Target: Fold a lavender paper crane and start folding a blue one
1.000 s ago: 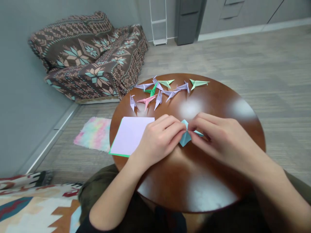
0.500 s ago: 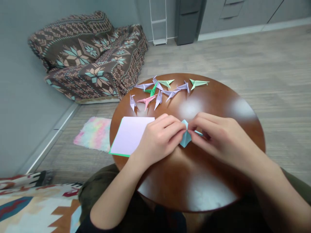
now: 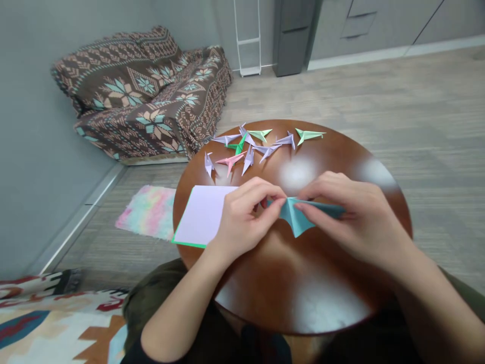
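A light-blue piece of folded origami paper (image 3: 297, 221) is held above the middle of the round table. My left hand (image 3: 252, 215) pinches its left side between thumb and fingers. My right hand (image 3: 346, 212) grips it from the right, thumb in front and fingers behind. One point of the paper hangs down between the hands, and a strip of it stretches right under my right fingers. Left of my left hand lies a stack of square paper (image 3: 204, 212), lilac on top with a green edge; my hand and forearm cover its right side.
On the far part of the brown round table (image 3: 288, 303) lie several folded paper birds, among them a pink one (image 3: 230, 162), a dark green one (image 3: 238, 145) and a pale green one (image 3: 308, 135). Beyond are a patterned covered sofa (image 3: 151, 101) and a fluffy pastel rug (image 3: 147, 212).
The blue paper has turned and been spread wider, so more of it shows toward the right. My hands have shifted their grip on it. The view has tipped slightly upward.
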A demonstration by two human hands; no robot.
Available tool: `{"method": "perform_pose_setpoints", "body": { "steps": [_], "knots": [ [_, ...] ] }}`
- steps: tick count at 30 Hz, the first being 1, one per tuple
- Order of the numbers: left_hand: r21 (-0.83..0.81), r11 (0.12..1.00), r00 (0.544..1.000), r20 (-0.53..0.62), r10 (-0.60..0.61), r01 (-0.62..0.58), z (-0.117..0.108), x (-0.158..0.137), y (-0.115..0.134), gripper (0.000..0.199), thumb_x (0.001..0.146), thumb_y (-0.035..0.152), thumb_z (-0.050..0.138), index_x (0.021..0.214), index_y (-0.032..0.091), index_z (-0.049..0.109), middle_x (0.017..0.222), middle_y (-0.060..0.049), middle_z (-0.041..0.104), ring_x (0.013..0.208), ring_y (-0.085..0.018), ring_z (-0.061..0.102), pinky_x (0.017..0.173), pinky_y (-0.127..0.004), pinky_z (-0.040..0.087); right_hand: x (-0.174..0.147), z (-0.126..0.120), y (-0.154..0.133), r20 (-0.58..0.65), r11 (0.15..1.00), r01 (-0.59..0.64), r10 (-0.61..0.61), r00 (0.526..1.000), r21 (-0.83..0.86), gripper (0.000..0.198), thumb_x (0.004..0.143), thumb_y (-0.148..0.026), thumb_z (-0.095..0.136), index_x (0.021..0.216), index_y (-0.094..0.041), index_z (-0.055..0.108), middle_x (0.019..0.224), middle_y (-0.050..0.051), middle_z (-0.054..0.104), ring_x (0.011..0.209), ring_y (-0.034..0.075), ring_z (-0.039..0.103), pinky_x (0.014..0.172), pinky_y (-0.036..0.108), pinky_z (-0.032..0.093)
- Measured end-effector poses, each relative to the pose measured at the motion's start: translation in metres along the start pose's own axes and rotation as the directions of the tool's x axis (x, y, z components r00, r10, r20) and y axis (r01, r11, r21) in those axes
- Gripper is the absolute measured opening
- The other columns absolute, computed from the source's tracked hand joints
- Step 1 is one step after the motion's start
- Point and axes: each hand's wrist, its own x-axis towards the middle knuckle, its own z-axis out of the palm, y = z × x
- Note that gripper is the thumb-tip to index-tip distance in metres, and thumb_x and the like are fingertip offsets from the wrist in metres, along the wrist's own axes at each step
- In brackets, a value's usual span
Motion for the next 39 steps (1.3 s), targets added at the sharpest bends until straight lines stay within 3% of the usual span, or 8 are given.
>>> {"method": "perform_pose_setpoints", "body": {
  "steps": [5,9,12,21,26,28,34,39],
  "knots": [
    [-0.109,0.985,0.990,-0.004,-0.137,0.136,0.003,-0.002,0.004,0.007,0.097,0.026,0.070,0.095,0.020,0.074,0.092,-0.003,0.077,0.093,-0.018,0.070,0.089,-0.032,0.055,0.001,0.005,-0.006,-0.087,0.992,-0.108,0.114,0.990,0.070,0.014,0.095,-0.020,0.072,0.084,-0.024,0.064,0.075,-0.001,0.071,0.066,0.017,0.063,0.065,0.032,0.046],
    [-0.313,0.844,0.895,0.251,-0.369,0.435,0.005,-0.002,0.009,0.032,0.101,0.038,0.065,0.127,0.019,0.068,0.117,-0.008,0.078,0.106,-0.022,0.074,0.094,-0.032,0.057,0.002,0.008,-0.004,-0.196,0.994,-0.111,0.106,0.975,-0.014,0.018,0.094,-0.020,0.072,0.082,-0.024,0.059,0.073,-0.002,0.067,0.064,0.015,0.060,0.065,0.032,0.045],
    [-0.414,0.726,0.827,0.393,-0.402,0.549,0.004,0.000,0.012,0.045,0.099,0.044,0.066,0.136,0.017,0.064,0.126,-0.011,0.076,0.116,-0.026,0.072,0.097,-0.033,0.057,0.001,0.013,-0.004,-0.222,0.991,-0.133,0.126,0.967,-0.015,0.018,0.094,-0.020,0.071,0.083,-0.024,0.058,0.074,-0.002,0.066,0.064,0.015,0.060,0.064,0.031,0.045],
    [-0.674,0.396,0.774,0.460,-0.435,0.623,0.006,-0.003,0.003,0.047,0.091,0.044,0.078,0.131,0.022,0.070,0.113,-0.008,0.080,0.090,-0.020,0.076,0.077,-0.027,0.058,-0.001,0.028,-0.006,-0.214,0.995,-0.099,0.098,0.972,0.007,0.014,0.094,-0.020,0.070,0.086,-0.025,0.059,0.084,0.002,0.071,0.079,0.021,0.065,0.076,0.038,0.048],
    [-0.677,0.415,0.777,0.398,-0.488,0.607,0.007,-0.002,0.003,0.040,0.090,0.041,0.079,0.125,0.023,0.073,0.106,-0.007,0.079,0.086,-0.018,0.074,0.077,-0.027,0.058,0.000,0.027,-0.007,-0.259,0.990,-0.125,0.138,0.956,0.066,0.009,0.091,-0.024,0.075,0.087,-0.025,0.067,0.130,0.013,0.069,0.125,0.034,0.065,0.102,0.054,0.050],
    [-0.683,0.423,0.782,0.374,-0.498,0.596,0.007,-0.002,0.004,0.038,0.090,0.041,0.079,0.123,0.022,0.073,0.103,-0.006,0.080,0.086,-0.018,0.074,0.077,-0.027,0.058,0.000,0.026,-0.007,-0.278,0.979,-0.166,0.193,0.941,0.120,0.010,0.089,-0.027,0.077,0.087,-0.024,0.069,0.136,0.014,0.067,0.128,0.035,0.064,0.103,0.053,0.052],
    [-0.700,0.444,0.790,0.287,-0.542,0.559,0.008,-0.002,0.003,0.026,0.088,0.037,0.082,0.108,0.021,0.078,0.087,-0.002,0.079,0.075,-0.014,0.071,0.071,-0.023,0.056,0.000,0.020,-0.008,-0.196,0.921,-0.269,0.330,0.924,0.280,0.008,0.090,-0.026,0.078,0.084,-0.023,0.073,0.094,0.003,0.077,0.083,0.021,0.071,0.074,0.034,0.057],
    [-0.701,0.459,0.778,0.221,-0.588,0.546,0.007,-0.002,-0.002,0.019,0.086,0.033,0.085,0.099,0.021,0.081,0.089,-0.001,0.081,0.075,-0.011,0.070,0.073,-0.021,0.055,-0.003,0.018,-0.006,-0.261,0.876,-0.335,0.434,0.862,0.348,0.009,0.088,-0.025,0.081,0.082,-0.023,0.074,0.081,0.000,0.076,0.072,0.018,0.071,0.065,0.029,0.056]
  ]
}}
